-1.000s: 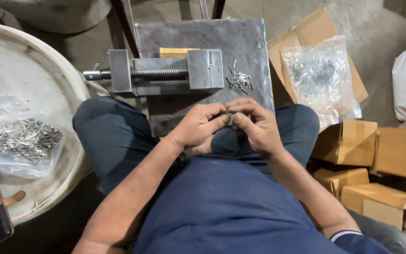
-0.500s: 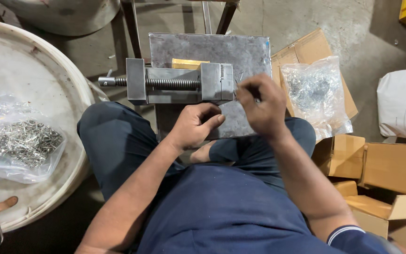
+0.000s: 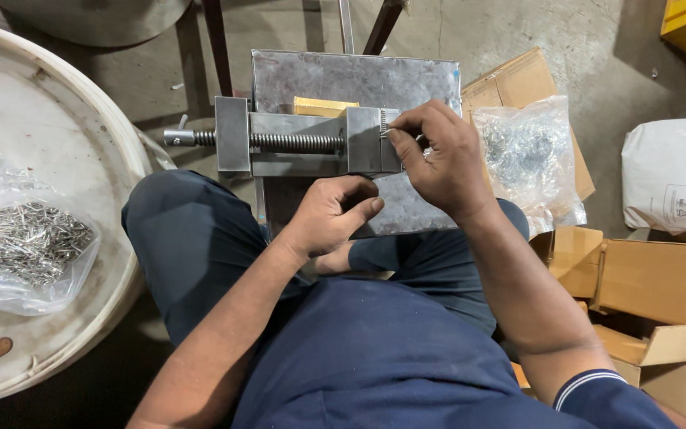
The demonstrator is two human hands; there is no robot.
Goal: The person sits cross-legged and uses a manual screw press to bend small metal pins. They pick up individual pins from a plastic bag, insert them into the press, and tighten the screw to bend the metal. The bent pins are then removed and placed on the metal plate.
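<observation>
I sit with a small steel table (image 3: 311, 79) between my knees. A metal vise (image 3: 295, 143) with a threaded screw lies across it. My right hand (image 3: 438, 159) pinches a small metal part (image 3: 384, 129) against the right jaw of the vise. My left hand (image 3: 331, 214) rests loosely curled on the table's near edge, just below the vise, and I see nothing in it. A yellow block (image 3: 323, 106) shows behind the vise.
A large white round tub (image 3: 65, 167) at left holds a clear bag of small metal pins (image 3: 21, 238). At right are an open carton with a bag of metal parts (image 3: 529, 155), several small cardboard boxes (image 3: 645, 278), and a white sack (image 3: 672, 175).
Both hands were together over my lap working a small part. The right hand then reached forward to the vise jaw, and the left hand stayed back by the table edge.
</observation>
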